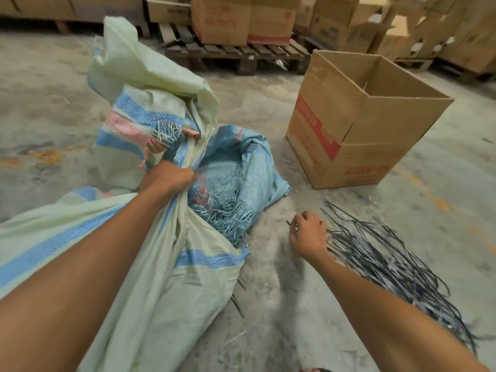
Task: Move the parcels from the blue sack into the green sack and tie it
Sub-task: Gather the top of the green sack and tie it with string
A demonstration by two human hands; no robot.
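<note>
A pale green woven sack [150, 264] with blue and pink stripes lies on the floor at the left, its gathered neck standing up. My left hand [167, 178] grips the bunched neck of this sack. Right behind it lies a crumpled blue sack [249, 162] with a frayed rim; no parcels show. My right hand [308, 234] is low at the left end of a pile of dark plastic tie strips [389, 259], its fingers curled round the end of one strip.
An open brown cardboard box [362, 122] stands on the concrete floor at the right. Wooden pallets [236, 55] stacked with cartons [241, 20] line the back. Bare floor lies between the sacks and the strips.
</note>
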